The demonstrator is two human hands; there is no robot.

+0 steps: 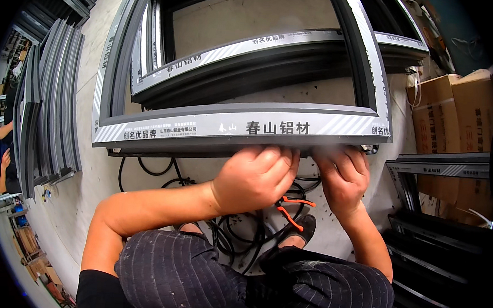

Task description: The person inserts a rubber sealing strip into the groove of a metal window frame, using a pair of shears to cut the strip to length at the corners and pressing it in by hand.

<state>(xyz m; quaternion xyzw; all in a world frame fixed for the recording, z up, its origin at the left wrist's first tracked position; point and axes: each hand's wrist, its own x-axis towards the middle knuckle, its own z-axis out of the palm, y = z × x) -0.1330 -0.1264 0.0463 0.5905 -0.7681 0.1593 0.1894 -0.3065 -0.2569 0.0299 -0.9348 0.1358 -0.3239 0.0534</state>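
- Striped dark trousers cover my bent knees, nearest the camera; I seem to sit or squat low, which would bring both arms level with the work.
- Just beyond my knees is the grey rectangular frame, raised above the floor, its near rail facing me. Printed pale film covers the rail, probably to guard the finish.
- My left hand and right hand are apart from each other, both at the underside of that rail, fingers curled up against it, perhaps to reach something on the hidden face. The fingertips are out of sight, so I cannot tell whether either one is clamped on anything.
- Orange handles show just below my left hand; the rest of that tool is covered, and whether it hangs or lies I cannot tell.
- Black cables loop on the floor around my shoe; where they lead is hidden.
- Through the frame's opening I see a second frame, lower and partly blocked. What bears either one is hard to make out.
- Cartons stand to my right. Leftward, grey profiles are stacked, and a co-worker is mostly cut off by the dark rim.
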